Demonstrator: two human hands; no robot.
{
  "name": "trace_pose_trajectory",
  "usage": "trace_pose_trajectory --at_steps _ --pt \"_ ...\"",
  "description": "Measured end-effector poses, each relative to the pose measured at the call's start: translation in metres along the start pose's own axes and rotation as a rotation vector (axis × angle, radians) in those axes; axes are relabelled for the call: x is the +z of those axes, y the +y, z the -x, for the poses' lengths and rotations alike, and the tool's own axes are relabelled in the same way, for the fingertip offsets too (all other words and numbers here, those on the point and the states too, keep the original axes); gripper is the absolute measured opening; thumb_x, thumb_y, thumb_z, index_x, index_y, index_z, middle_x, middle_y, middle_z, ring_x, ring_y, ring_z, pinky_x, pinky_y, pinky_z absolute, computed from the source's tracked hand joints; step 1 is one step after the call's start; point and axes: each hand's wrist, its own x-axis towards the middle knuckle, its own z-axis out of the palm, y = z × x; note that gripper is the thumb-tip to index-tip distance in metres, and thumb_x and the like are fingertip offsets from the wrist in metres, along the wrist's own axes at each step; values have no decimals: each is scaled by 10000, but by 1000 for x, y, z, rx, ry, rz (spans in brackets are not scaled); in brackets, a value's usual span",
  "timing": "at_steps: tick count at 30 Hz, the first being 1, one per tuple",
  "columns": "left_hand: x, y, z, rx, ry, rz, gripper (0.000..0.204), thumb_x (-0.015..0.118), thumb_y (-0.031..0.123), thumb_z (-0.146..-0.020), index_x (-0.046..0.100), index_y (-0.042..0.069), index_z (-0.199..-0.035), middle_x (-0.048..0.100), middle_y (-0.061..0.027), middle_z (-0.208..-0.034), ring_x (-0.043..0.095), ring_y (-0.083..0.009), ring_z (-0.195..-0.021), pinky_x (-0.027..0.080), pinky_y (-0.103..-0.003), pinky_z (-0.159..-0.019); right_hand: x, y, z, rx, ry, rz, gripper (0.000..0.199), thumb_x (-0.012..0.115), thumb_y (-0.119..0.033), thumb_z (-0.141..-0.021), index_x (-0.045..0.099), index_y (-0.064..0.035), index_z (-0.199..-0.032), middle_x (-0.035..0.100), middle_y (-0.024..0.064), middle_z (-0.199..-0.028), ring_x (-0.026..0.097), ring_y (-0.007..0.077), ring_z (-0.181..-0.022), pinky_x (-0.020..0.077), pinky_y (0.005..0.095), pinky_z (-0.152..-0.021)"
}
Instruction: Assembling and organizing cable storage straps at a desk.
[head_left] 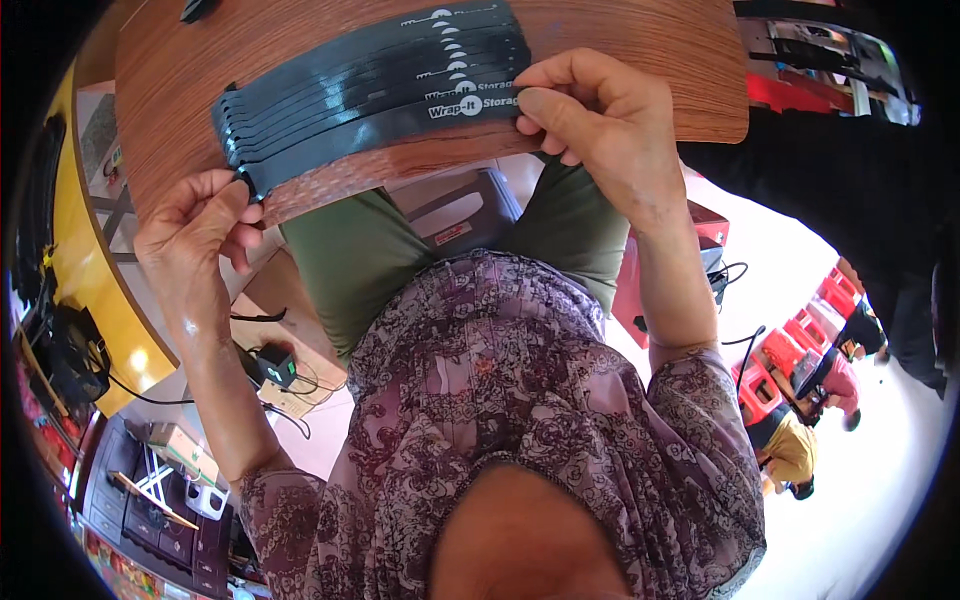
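Observation:
A dark printed strap lies along the near edge of the wooden table, stretched between my two hands. My left hand pinches its black left end between thumb and fingers. At the other end, my right hand grips the strap's right tip, thumb on top. Just beyond it, several similar flat black straps overlap in a fanned row, their printed ends to the right and narrow ends to the left. The front strap touches or slightly overlaps this row; I cannot tell which.
The brown wood-grain table ends just in front of my lap. A small dark object sits at its far left. A yellow curved surface stands at left, a black box with cables low beside me. Red stools and people are at right.

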Motion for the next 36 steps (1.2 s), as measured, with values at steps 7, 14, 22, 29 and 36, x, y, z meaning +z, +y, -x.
trace_pose_trajectory --at_steps 7,14,22,29,36 --pt "1 5 1 -38 22 66 126 616 64 -797 626 -37 -871 634 -73 -668 551 -73 -484 380 -175 -390 0 2 -2 23 9 -30 115 614 -68 -807 631 20 -880 625 42 -708 554 65 -584 427 182 -491" --pt "2 5 3 -19 -11 81 113 621 53 -792 625 -41 -855 625 -74 -656 541 -80 -472 380 -182 -373 0 -2 0 63 28 72 122 618 -66 -814 639 3 -911 630 32 -713 511 37 -540 389 158 -470" --pt "-2 5 3 -18 3 66 107 614 44 -797 623 -47 -853 627 -81 -650 546 -74 -463 387 -173 -359 3 1 -2 32 31 87 132 628 -71 -815 642 -2 -926 633 33 -712 506 35 -534 385 159 -467" --pt "2 8 3 -17 14 59 108 609 39 -793 623 -49 -855 627 -82 -654 541 -75 -461 382 -175 -361 2 -1 -2 40 57 106 134 630 -78 -815 639 -5 -927 635 32 -719 510 36 -537 384 157 -465" --pt "4 4 1 -51 38 63 121 625 70 -793 632 -31 -857 627 -58 -652 545 -63 -475 384 -178 -380 3 2 -2 45 91 20 111 612 -60 -802 632 6 -890 618 30 -686 533 61 -550 411 179 -476"
